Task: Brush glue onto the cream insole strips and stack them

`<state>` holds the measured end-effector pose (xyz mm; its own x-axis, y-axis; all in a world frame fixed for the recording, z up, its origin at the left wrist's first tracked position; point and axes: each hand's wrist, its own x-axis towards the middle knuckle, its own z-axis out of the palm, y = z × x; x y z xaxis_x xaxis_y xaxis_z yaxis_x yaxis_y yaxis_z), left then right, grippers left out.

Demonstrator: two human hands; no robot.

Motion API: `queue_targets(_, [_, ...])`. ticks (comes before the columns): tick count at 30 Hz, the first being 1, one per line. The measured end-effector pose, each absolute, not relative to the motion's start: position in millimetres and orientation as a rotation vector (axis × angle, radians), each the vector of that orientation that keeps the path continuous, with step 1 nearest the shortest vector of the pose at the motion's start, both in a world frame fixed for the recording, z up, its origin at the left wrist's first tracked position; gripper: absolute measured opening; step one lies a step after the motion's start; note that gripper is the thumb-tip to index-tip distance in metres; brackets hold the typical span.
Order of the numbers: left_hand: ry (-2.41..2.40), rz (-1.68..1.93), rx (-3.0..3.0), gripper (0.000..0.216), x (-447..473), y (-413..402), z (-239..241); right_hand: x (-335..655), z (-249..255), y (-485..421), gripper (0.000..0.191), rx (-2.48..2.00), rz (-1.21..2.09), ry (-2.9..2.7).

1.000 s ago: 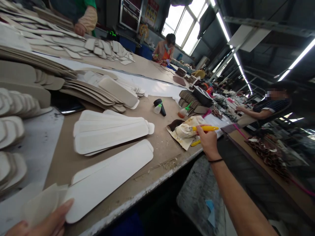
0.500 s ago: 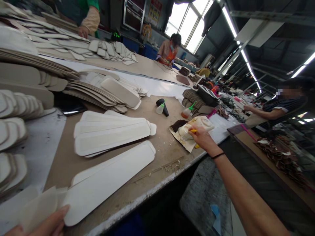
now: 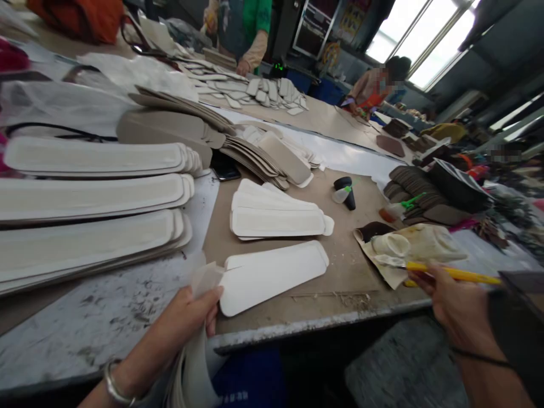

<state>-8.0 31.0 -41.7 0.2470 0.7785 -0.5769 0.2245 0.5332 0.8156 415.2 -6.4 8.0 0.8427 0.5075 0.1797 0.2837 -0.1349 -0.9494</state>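
Observation:
My left hand (image 3: 189,314) is closed on thin translucent strips (image 3: 199,362) that hang down past the table's front edge. Its thumb touches the near end of a white elongated panel (image 3: 272,277), which overlaps another on the table. On the right, my right hand (image 3: 450,300) grips a brush (image 3: 459,274) by its yellow handle. The brush's whitish, coated tip is beside the mouth of a crusted cream-coloured pot (image 3: 393,245), lying on a stained piece of material (image 3: 393,277). Behind the panel lies a fanned stack of white panels (image 3: 278,221).
Long white pieces (image 3: 93,243) are piled at left. Grey-brown panels (image 3: 259,156) lie behind, near a phone (image 3: 225,169). A small green-tipped bottle (image 3: 341,194), a black object (image 3: 351,198) and an amber bottle (image 3: 393,212) stand around the pot. Co-workers are across the table.
The view has swung left, bringing more of the left piles in. My right hand has drawn back, and the brush now shows outside the pot. My left hand still holds the strips.

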Motion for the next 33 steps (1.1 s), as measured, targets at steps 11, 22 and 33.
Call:
queue_targets(11, [1.148, 0.434, 0.945, 0.045, -18.8, 31.1, -46.1, 182.1, -21.4, 6.7, 0.026, -1.350, 1.166, -0.990])
queue_targets(22, [1.129, 0.423, 0.952, 0.044, -18.4, 33.0, -47.7, 170.2, -11.5, 1.0, 0.020, -1.421, 1.053, -1.151])
queue_targets(33, [1.177, 0.421, 1.151, 0.048, -20.0, 32.9, -59.7, 225.0, -23.3, -4.7, 0.018, -1.691, 0.514, -1.434])
